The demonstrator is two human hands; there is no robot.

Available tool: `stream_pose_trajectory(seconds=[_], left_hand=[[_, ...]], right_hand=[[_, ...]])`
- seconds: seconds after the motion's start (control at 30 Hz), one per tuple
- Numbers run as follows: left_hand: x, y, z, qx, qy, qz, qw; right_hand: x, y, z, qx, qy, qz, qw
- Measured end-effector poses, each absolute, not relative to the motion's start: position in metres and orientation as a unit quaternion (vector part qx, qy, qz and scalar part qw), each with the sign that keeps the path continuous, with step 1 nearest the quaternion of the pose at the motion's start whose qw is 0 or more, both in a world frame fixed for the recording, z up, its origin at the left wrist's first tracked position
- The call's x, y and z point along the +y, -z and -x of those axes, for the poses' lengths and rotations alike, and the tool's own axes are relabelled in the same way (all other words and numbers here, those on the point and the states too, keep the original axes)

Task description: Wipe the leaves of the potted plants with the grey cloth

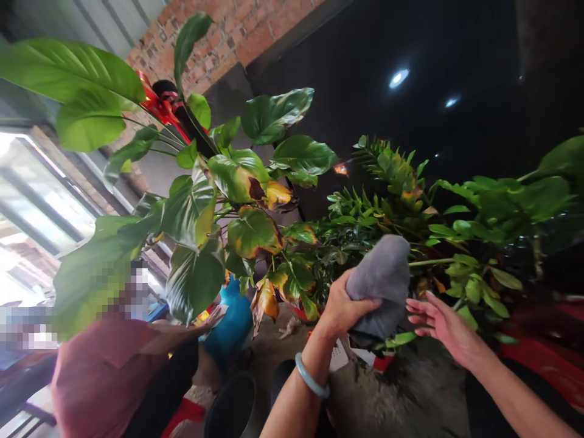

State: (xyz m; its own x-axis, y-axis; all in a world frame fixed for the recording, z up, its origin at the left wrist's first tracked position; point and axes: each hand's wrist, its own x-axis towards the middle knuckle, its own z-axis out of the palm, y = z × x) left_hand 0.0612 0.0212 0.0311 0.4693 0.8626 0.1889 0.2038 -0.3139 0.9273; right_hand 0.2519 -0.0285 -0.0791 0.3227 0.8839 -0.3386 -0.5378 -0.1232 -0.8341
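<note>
My left hand (349,307) grips a grey cloth (384,277), with the thumb lying across its front. The cloth is bunched into a rounded shape and hides part of the plant behind it. Just to the right, my right hand (440,322) is held with its fingers apart and nothing in them, close to the cloth but not visibly touching it. A leafy green plant (472,280) stands beside and behind both hands. A pale bangle (311,376) circles my left wrist.
A tall plant (253,231) with browned, yellowing leaves rises at centre left, a red ribbon (159,106) on its pole. A person in a pink top (103,377) sits at lower left near a blue container (232,316). A dark bucket (232,406) stands on the floor.
</note>
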Motion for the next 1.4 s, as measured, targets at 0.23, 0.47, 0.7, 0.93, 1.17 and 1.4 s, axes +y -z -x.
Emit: stream_pose_trajectory(seconds=[0.23, 0.47, 0.7, 0.93, 1.17, 1.4], left_hand=[[0.003, 0.019, -0.048, 0.465, -0.116, -0.783, 0.397], [-0.033, 0.012, -0.015, 0.462, -0.14, -0.743, 0.464], [-0.061, 0.006, -0.019, 0.521, -0.327, -0.676, 0.406], [-0.095, 0.059, -0.037, 0.528, -0.416, -0.644, 0.366], [-0.118, 0.072, -0.043, 0.511, -0.455, -0.623, 0.379], [-0.11, 0.081, -0.046, 0.465, -0.48, -0.556, 0.495]], right_hand=[[-0.03, 0.082, -0.252, -0.191, -0.55, 0.534, 0.613], [-0.033, 0.079, -0.256, -0.184, -0.539, 0.533, 0.626], [-0.069, 0.072, -0.223, -0.161, -0.553, 0.509, 0.639], [-0.103, 0.074, -0.146, -0.272, -0.633, 0.441, 0.575], [-0.114, 0.068, -0.14, -0.261, -0.629, 0.427, 0.595], [-0.116, 0.067, -0.138, -0.225, -0.554, 0.525, 0.606]])
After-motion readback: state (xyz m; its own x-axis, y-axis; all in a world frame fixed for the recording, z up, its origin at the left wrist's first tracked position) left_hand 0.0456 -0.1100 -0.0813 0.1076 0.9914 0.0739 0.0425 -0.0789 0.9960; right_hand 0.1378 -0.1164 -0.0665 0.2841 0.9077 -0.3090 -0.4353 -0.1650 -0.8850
